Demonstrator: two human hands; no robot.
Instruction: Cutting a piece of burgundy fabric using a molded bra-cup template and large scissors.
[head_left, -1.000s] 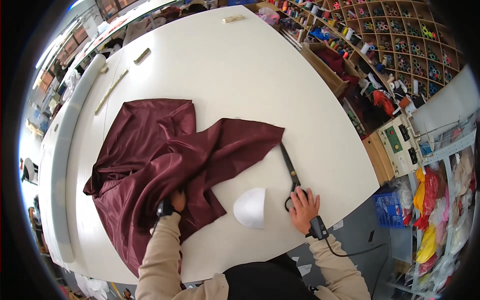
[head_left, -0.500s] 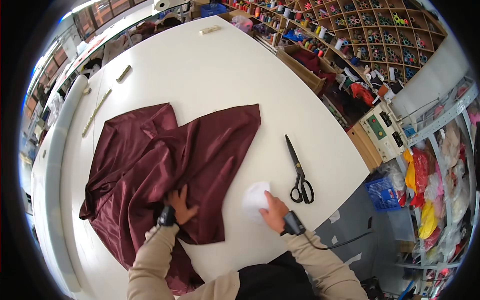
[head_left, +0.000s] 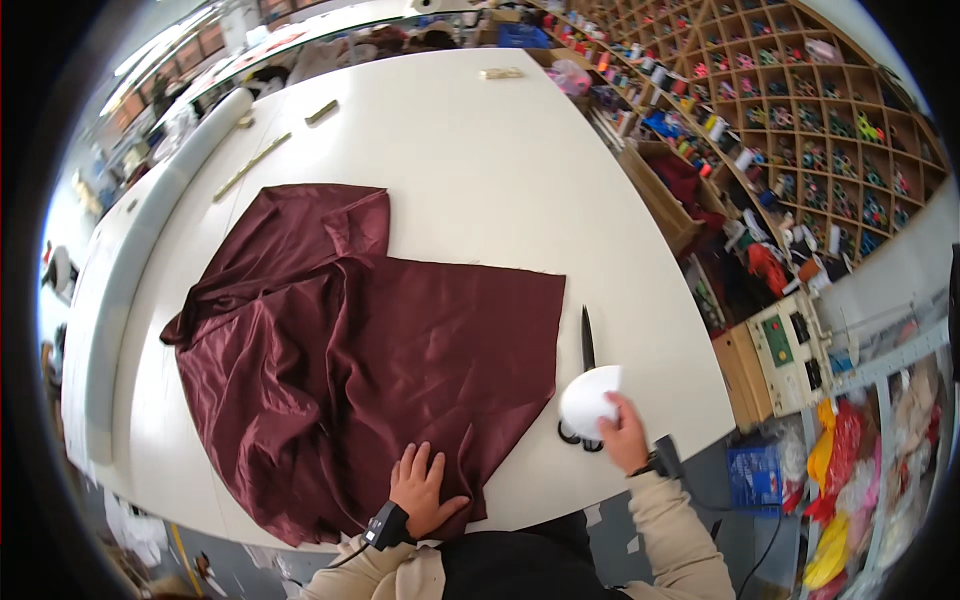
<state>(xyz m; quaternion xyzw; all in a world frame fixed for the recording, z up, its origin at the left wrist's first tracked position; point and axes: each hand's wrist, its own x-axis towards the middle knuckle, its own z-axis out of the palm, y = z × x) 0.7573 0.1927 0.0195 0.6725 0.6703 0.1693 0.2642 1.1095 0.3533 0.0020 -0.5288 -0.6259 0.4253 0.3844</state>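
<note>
Under the dark red cloth [head_left: 450, 350]: the big white counter [head_left: 480, 170], going far past the cloth's far side.
Dark red cloth: flatter on its right, bunched up in folds on its left.
Long pale roll [head_left: 128, 260]: left of the cloth, apart from it.
Black scissors [head_left: 588, 340]: just right of the cloth, tip pointing away.
Left hand [head_left: 422, 490]: on the cloth's near part, palm down, fingers spread; its grip holds nothing.
Right hand [head_left: 625, 438]: right of the cloth; its grip pinches the white half-round piece [head_left: 590, 395].
White half-round piece: right of the cloth, over part of the scissors; I can't tell if they touch.
Smoothing: a soft, flat push from the cloth's middle outward looks best. A hard tug could make new folds. Lifting the white piece up high should keep it off the scissors.
Edges: the cloth's right edge is near the scissors, so slide gently there. Its near side is close to the counter's edge and could slip over.
Room: plenty past the cloth's far right corner; little on the near side.
</note>
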